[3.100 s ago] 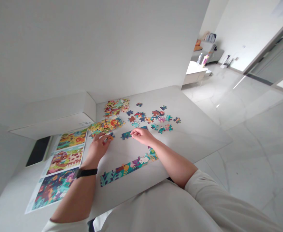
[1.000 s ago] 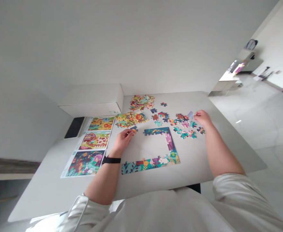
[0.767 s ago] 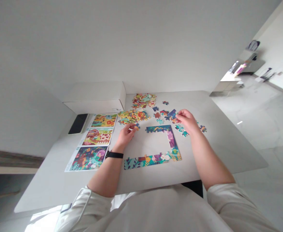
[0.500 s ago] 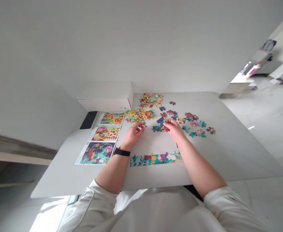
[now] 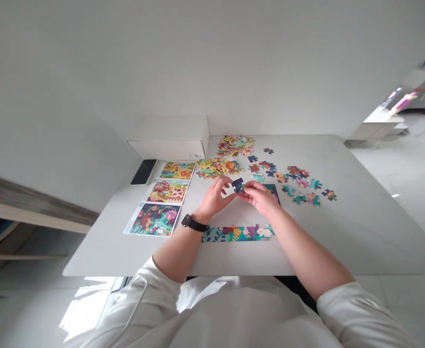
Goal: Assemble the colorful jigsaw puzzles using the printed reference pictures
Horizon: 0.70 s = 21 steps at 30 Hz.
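Note:
A dark blue puzzle piece [image 5: 237, 184] is pinched between the thumb and fingers of my right hand [image 5: 260, 197], raised above the tabletop. Close on its left, my left hand [image 5: 214, 199] is curled with thumb and fingers apart; its thumb tip comes up to the piece, and I cannot tell whether they touch. Nearer to me lies a joined strip of puzzle pieces [image 5: 236, 234] with leaves, flowers and a white rabbit. Its right end passes behind my right forearm. More dark puzzle pieces [image 5: 271, 188] lie partly hidden behind my right hand.
Loose puzzle pieces [image 5: 301, 183] spread to the right, with yellow pieces [image 5: 219, 167] and another pile [image 5: 236, 144] at the back. Left of my hands is a picture sheet [image 5: 161, 218] with three scenes. A phone [image 5: 143, 171] and a white box [image 5: 168, 137] stand beyond.
My left hand has moved right, up close to my right hand. The dark blue piece is now held up between them. The view has shifted slightly.

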Tool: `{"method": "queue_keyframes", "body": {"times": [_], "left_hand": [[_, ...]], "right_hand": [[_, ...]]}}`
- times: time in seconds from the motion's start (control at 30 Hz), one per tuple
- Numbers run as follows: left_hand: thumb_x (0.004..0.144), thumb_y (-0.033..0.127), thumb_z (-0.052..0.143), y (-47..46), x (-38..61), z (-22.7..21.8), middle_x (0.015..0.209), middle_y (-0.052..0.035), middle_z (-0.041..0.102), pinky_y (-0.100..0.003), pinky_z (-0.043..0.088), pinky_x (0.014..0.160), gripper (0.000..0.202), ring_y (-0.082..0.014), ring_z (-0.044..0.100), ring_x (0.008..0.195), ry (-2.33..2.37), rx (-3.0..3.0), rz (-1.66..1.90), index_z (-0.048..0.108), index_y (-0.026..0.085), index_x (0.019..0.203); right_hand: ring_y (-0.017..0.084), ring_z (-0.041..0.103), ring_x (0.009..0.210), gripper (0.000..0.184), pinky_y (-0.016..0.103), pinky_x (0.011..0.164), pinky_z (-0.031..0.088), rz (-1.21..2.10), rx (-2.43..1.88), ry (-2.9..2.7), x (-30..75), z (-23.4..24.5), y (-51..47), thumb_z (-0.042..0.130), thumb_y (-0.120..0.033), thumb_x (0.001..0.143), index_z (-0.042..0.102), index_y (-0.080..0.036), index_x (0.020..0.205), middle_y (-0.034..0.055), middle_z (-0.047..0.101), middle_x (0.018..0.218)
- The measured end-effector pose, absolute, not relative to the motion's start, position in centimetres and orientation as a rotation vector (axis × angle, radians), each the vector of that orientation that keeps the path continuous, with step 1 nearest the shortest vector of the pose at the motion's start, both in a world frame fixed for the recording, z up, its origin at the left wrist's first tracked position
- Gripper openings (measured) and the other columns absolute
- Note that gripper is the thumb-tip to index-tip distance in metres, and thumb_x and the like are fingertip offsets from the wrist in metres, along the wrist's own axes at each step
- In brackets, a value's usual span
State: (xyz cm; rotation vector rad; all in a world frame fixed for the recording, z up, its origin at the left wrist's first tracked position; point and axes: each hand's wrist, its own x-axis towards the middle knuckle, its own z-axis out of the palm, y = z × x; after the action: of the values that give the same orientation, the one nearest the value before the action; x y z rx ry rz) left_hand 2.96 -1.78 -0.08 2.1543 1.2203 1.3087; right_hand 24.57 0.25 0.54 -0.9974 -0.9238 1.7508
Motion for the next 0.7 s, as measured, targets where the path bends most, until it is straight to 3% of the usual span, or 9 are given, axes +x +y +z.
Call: {"method": "queue_keyframes", "body": {"times": [0.23,0.47,0.7], "left_hand": [[0.095,0.023,0.079,-1.9,2.8,0.0,0.121,-0.0074,0.07,-0.027,0.062,0.076,0.045,-0.0155,0.071,0.095,1.255,2.117,1.338,0.059,0.024,0.135],[0.094,0.02,0.077,-1.9,2.4,0.2,0.12,-0.0069,0.071,-0.029,0.062,0.078,0.046,-0.0151,0.07,0.093,1.278,2.135,1.292,0.06,0.024,0.137],[0.094,0.019,0.074,-1.5,2.2,-0.2,0.127,-0.0084,0.073,-0.033,0.061,0.084,0.042,-0.0174,0.07,0.096,1.282,2.19,1.238,0.062,0.025,0.134]], "right_hand": [[0.022,0.078,0.096,0.039,0.043,0.096,0.064,1.599,-1.049,-1.143,24.9,0.1,0.5,0.087,-0.041,0.073,0.064,-0.028,0.101,-0.0007,0.074,0.095],[0.022,0.076,0.1,0.048,0.045,0.101,0.06,1.279,-1.15,-1.409,25.9,-1.0,1.4,0.076,-0.036,0.078,0.063,-0.029,0.124,0.0032,0.076,0.119],[0.024,0.075,0.11,0.045,0.044,0.101,0.061,0.958,-1.266,-1.71,26.2,-0.6,1.2,0.067,-0.022,0.086,0.068,-0.03,0.13,0.0061,0.076,0.134]]}}
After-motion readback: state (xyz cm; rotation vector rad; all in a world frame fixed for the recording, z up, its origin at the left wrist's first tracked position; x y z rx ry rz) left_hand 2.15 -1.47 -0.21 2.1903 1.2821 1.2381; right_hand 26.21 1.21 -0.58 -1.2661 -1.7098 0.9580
